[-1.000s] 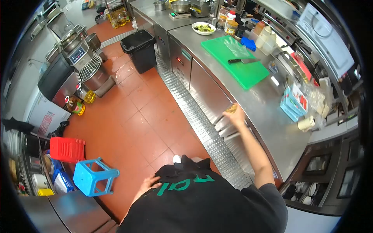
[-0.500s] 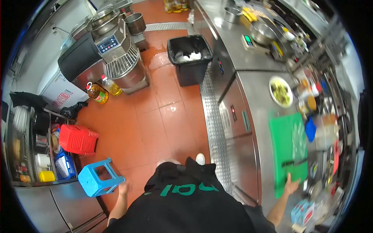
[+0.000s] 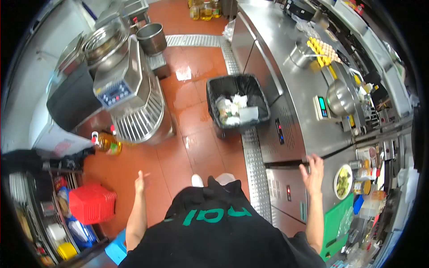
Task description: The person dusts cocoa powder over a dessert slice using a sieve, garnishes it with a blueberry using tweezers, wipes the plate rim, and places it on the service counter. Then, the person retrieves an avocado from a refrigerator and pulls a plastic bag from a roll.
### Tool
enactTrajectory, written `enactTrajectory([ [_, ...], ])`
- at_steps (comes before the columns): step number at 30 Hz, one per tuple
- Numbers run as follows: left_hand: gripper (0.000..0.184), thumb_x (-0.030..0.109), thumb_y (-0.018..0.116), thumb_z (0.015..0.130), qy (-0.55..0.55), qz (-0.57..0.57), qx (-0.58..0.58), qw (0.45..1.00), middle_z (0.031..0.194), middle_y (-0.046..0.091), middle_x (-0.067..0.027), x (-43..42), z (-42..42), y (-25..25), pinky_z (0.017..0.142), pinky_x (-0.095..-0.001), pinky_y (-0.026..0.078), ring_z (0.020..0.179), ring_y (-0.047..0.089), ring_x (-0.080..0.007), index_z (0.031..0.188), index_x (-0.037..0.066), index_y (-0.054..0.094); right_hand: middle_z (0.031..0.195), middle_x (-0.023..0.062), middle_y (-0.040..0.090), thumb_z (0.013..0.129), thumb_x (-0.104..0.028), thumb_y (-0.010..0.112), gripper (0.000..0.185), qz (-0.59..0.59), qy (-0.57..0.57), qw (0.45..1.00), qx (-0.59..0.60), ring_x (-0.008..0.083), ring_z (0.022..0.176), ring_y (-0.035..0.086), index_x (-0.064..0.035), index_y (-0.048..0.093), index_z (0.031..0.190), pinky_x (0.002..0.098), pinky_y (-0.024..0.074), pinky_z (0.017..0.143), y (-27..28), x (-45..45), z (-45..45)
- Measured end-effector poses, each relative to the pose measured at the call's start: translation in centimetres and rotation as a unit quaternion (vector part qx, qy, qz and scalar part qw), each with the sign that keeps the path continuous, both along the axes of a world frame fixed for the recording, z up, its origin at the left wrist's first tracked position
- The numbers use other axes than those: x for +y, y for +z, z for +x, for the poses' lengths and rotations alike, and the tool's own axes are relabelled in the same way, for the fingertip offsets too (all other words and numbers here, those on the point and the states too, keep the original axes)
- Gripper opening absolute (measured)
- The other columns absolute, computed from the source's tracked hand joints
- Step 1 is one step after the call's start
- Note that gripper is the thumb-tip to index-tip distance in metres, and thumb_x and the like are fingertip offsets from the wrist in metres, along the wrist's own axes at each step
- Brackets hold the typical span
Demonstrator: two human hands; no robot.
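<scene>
My left hand point(image 3: 140, 183) hangs in the air over the red tiled floor, holding nothing, with fingers partly stretched. Behind it, a blue plastic stool point(image 3: 117, 248) shows at the lower left, partly cut off by my arm and body. At the counter's front edge, my right hand point(image 3: 314, 173) is raised with its fingers apart and nothing in it. Nearest to that hand is the steel counter point(image 3: 328, 167). Further right on it sits a white oval dish point(image 3: 343, 182) of green food. A green cutting board point(image 3: 333, 222) lies beside my right forearm, with a knife point(image 3: 335, 241) on it.
Ahead stands a black bin point(image 3: 239, 127) with rubbish in it. At the left are a large mixer point(image 3: 138, 117), oil bottles point(image 3: 107, 143) and red stacked stools point(image 3: 93, 203). The counter also bears a scale point(image 3: 322, 108), a steel bowl point(image 3: 340, 98) and eggs point(image 3: 328, 50).
I have moved forward, so the bin is closer and the blue stool and board lie further back. My left hand has left the stool's side; my right hand has come away from the board.
</scene>
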State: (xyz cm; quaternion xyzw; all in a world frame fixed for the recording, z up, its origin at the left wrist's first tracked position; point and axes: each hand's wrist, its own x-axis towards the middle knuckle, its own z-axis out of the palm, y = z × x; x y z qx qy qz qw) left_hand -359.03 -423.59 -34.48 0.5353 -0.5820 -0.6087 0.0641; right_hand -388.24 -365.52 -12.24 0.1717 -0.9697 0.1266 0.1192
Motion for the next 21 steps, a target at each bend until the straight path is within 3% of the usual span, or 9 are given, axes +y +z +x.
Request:
enactTrajectory([
  [1, 0.057, 0.052, 0.04, 0.089, -0.025, -0.007, 0.053, 0.998, 0.069, 0.063, -0.0036, -1.4, -6.6, 1.3, 0.051, -0.0252, 0.043, 0.055, 0.053, -0.0128, 0.08, 0.004, 0.068, 0.112, 0.0147, 0.05, 0.074, -0.016, 0.066, 0.037, -0.092, -0.024, 0.995, -0.035, 0.0335, 0.104, 0.046, -0.0039, 0.053, 0.107, 0.041, 0.0397, 0.086, -1.6, -0.7, -1.3],
  [2, 0.049, 0.048, 0.044, 0.089, -0.169, -0.027, 0.003, 0.985, 0.088, 0.067, -0.0058, -1.9, -12.7, 6.6, 0.07, -0.0272, 0.046, 0.074, 0.059, -0.0134, 0.097, 0.005, 0.067, 0.104, 0.015, 0.054, 0.075, -0.018, 0.066, 0.034, 0.002, -0.027, 0.997, -0.07, 0.0336, 0.099, 0.048, -0.0037, 0.055, 0.103, 0.0409, 0.0404, 0.085, 1.4, -4.7, -2.2],
  [5, 0.028, 0.024, 0.061, 0.083, -0.319, -0.044, 0.129, 0.938, 0.094, 0.065, -0.0052, -3.1, -25.9, 6.9, 0.082, -0.0306, 0.045, 0.091, 0.058, -0.0151, 0.104, 0.006, 0.065, 0.107, 0.0172, 0.058, 0.075, -0.032, 0.067, 0.039, -0.003, -0.179, 0.941, -0.286, 0.0341, 0.096, 0.057, -0.0069, 0.058, 0.104, 0.0408, 0.0453, 0.081, -2.6, -4.0, -6.7],
  [7, 0.038, 0.012, 0.068, 0.077, -0.373, -0.026, 0.181, 0.91, 0.101, 0.063, -0.0073, -4.1, -32.9, 6.8, 0.085, -0.0311, 0.045, 0.098, 0.056, -0.0157, 0.113, 0.005, 0.059, 0.107, 0.0188, 0.058, 0.076, -0.042, 0.063, 0.053, 0.192, -0.161, 0.908, -0.337, 0.0339, 0.102, 0.055, -0.0041, 0.055, 0.112, 0.0408, 0.0438, 0.088, -6.9, -4.7, -11.8],
  [8, 0.046, 0.009, 0.07, 0.075, -0.37, 0.03, 0.176, 0.912, 0.104, 0.062, -0.0085, -4.6, -35.7, 7.2, 0.085, -0.0312, 0.045, 0.099, 0.055, -0.0162, 0.118, 0.006, 0.056, 0.115, 0.0194, 0.054, 0.075, -0.038, 0.065, 0.055, 0.254, -0.191, 0.829, -0.46, 0.0336, 0.106, 0.053, -0.0018, 0.053, 0.114, 0.0403, 0.0424, 0.09, -5.8, -8.1, -15.4],
  [12, 0.049, 0.016, 0.069, 0.076, -0.518, -0.091, 0.044, 0.849, 0.099, 0.063, -0.0103, -10.0, -43.3, 12.5, 0.082, -0.0291, 0.046, 0.09, 0.059, -0.0175, 0.122, 0.007, 0.053, 0.107, 0.0162, 0.057, 0.078, -0.021, 0.06, 0.037, 0.044, -0.059, 0.944, -0.32, 0.0324, 0.107, 0.051, -0.0063, 0.055, 0.112, 0.0404, 0.042, 0.09, -8.4, -15.9, -28.1],
  [16, 0.042, 0.017, 0.066, 0.078, -0.438, -0.118, 0.04, 0.89, 0.091, 0.065, -0.0102, -19.1, -50.5, 10.9, 0.066, -0.0256, 0.049, 0.078, 0.061, -0.0136, 0.116, 0.002, 0.055, 0.093, 0.0144, 0.059, 0.076, -0.01, 0.057, 0.021, 0.008, 0.039, 0.994, -0.104, 0.0327, 0.094, 0.055, -0.0062, 0.061, 0.096, 0.0402, 0.0461, 0.08, -1.1, -25.2, -42.5],
  [19, 0.034, 0.015, 0.063, 0.081, -0.361, 0.01, 0.054, 0.931, 0.085, 0.064, -0.0092, -24.0, -57.7, 8.6, 0.059, -0.0247, 0.049, 0.072, 0.06, -0.0125, 0.111, 0.0, 0.056, 0.079, 0.014, 0.059, 0.071, -0.007, 0.06, 0.006, 0.059, -0.02, 0.997, -0.04, 0.0331, 0.079, 0.057, -0.004, 0.057, 0.076, 0.0417, 0.0474, 0.068, 2.0, -28.6, -51.5],
  [21, 0.031, 0.015, 0.06, 0.084, -0.348, 0.093, 0.096, 0.928, 0.086, 0.064, -0.0104, -26.6, -61.6, 7.5, 0.057, -0.0239, 0.049, 0.071, 0.062, -0.0145, 0.11, -0.001, 0.056, 0.073, 0.0135, 0.057, 0.07, -0.011, 0.065, 0.013, 0.04, -0.041, 0.998, -0.003, 0.0331, 0.072, 0.058, -0.0037, 0.054, 0.071, 0.0421, 0.046, 0.063, 4.0, -29.5, -54.7],
])
